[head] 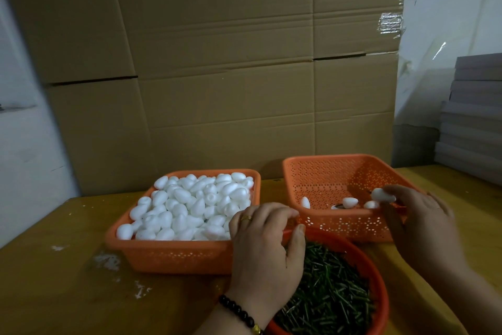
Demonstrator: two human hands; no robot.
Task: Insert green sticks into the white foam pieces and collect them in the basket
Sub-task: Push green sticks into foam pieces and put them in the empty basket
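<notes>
Green sticks (328, 291) fill a round red bowl (379, 280) at the near edge of the wooden table (54, 266), closest to the camera. Over the bowl's left side hovers the left hand (264, 247), fingers curled with the thumb drawn toward the fingertips; whether it pinches a stick cannot be told. A beaded bracelet (237, 310) circles that wrist and a gold ring (246, 217) sits on one finger. Behind it, to the left, an orange basket (173, 256) is heaped with white foam pieces (190, 207). To the right stands a second orange basket (339, 174), nearly bare, with a few foam pieces lying on its floor (350, 202). The right hand (423, 226) reaches over this basket's near right corner, thumb and fingers pinching one foam piece (382, 195) above the inside. Cardboard boxes (217, 63) rise behind both baskets.
</notes>
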